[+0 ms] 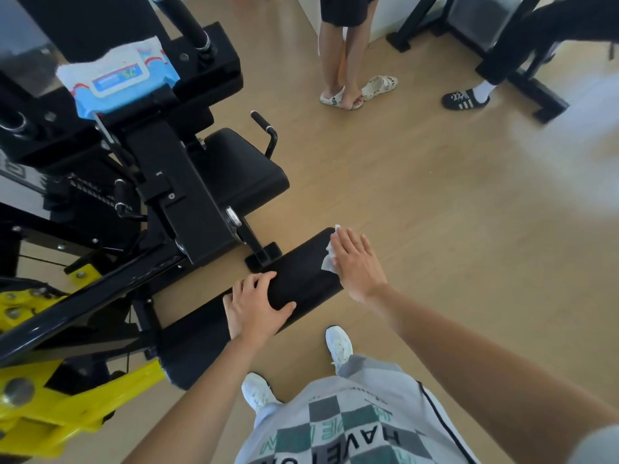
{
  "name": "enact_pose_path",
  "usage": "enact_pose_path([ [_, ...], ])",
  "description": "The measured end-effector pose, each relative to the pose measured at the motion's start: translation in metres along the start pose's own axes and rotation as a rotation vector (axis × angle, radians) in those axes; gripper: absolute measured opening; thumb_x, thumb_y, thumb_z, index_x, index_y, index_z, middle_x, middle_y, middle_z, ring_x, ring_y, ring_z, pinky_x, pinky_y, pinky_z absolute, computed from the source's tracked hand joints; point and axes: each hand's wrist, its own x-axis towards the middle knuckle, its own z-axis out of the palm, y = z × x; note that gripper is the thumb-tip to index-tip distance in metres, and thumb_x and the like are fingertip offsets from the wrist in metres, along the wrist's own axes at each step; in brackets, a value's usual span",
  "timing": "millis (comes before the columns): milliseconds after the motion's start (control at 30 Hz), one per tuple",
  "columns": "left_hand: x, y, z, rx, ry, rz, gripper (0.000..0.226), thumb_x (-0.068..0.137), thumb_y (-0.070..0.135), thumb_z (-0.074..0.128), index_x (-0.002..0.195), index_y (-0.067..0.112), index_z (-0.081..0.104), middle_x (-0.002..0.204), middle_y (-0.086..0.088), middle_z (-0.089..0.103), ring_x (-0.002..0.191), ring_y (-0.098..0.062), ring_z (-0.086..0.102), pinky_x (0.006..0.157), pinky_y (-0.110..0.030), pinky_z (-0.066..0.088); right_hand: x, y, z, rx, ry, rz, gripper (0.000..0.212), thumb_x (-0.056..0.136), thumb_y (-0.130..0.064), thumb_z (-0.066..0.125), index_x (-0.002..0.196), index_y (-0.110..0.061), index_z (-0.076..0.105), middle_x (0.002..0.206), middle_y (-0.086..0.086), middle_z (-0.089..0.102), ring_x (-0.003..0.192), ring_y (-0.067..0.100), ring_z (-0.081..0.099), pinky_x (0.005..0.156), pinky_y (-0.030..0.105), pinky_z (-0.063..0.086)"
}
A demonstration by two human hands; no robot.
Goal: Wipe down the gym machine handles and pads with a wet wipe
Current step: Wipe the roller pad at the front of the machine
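A long black roller pad (301,272) of the gym machine runs diagonally in front of me. My right hand (356,262) lies flat near the pad's far end and presses a white wet wipe (330,259) against it. My left hand (254,306) grips the middle of the same pad, fingers wrapped over its top. A black seat pad (241,165) with a black side handle (266,128) sits farther back. A blue-and-white pack of wipes (117,78) rests on top of the machine frame.
The black machine frame (181,202) with yellow parts (60,413) fills the left side. Two people stand on the wooden floor (418,202) beyond, one in white sandals (338,95), one in a black slide (465,98). Another machine base (536,92) stands at the far right.
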Motion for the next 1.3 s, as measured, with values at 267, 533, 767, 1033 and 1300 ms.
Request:
enact_pose_path([
  [267,0.035,-0.021,-0.011,-0.213,-0.218,-0.065,0.071,0.091,0.069,0.055,0.154,0.039,0.039,0.154,0.006,0.046,0.14,-0.022,0.045,0.111,-0.048,0.04,-0.022,-0.023,0.009,-0.061,-0.008,-0.292,0.057,0.108,-0.028,0.036,0.162,-0.015,0.022,0.171,0.005,0.015,0.159,0.027,0.006,0.126,0.046,-0.002],
  [533,0.022,-0.016,-0.01,-0.152,-0.139,-0.07,0.073,0.086,0.07,0.061,0.15,0.04,0.044,0.146,0.005,0.053,0.131,-0.022,0.052,0.105,-0.046,0.044,-0.003,0.001,-0.003,0.069,0.026,0.066,0.055,0.109,-0.032,0.021,0.161,-0.014,0.022,0.171,0.008,0.015,0.158,0.03,0.006,0.127,0.051,0.001],
  [767,0.017,-0.015,-0.007,-0.139,-0.067,-0.086,0.069,0.079,0.073,0.066,0.139,0.043,0.051,0.131,0.01,0.058,0.119,-0.019,0.056,0.098,-0.044,0.047,-0.02,-0.015,0.013,0.012,0.004,-0.076,0.059,0.107,-0.032,0.023,0.162,-0.012,0.019,0.172,0.007,0.012,0.159,0.031,0.0,0.127,0.054,0.011],
  [1033,0.011,-0.019,-0.002,-0.129,-0.039,-0.065,0.072,0.083,0.074,0.062,0.146,0.044,0.047,0.139,0.012,0.054,0.128,-0.018,0.05,0.104,-0.045,0.044,-0.033,-0.017,0.013,-0.112,-0.011,-0.279,0.061,0.108,-0.036,0.034,0.164,-0.028,0.012,0.172,0.006,0.003,0.159,0.025,-0.003,0.127,0.052,0.004],
  [1300,-0.012,-0.018,0.004,-0.13,0.029,-0.018,0.066,0.088,0.058,0.068,0.148,0.036,0.051,0.146,0.008,0.054,0.133,-0.02,0.047,0.106,-0.045,0.04,-0.012,0.007,0.003,-0.061,-0.04,-0.015,0.058,0.108,-0.044,0.019,0.163,-0.032,0.008,0.173,0.002,0.002,0.159,0.031,-0.002,0.127,0.056,0.006],
])
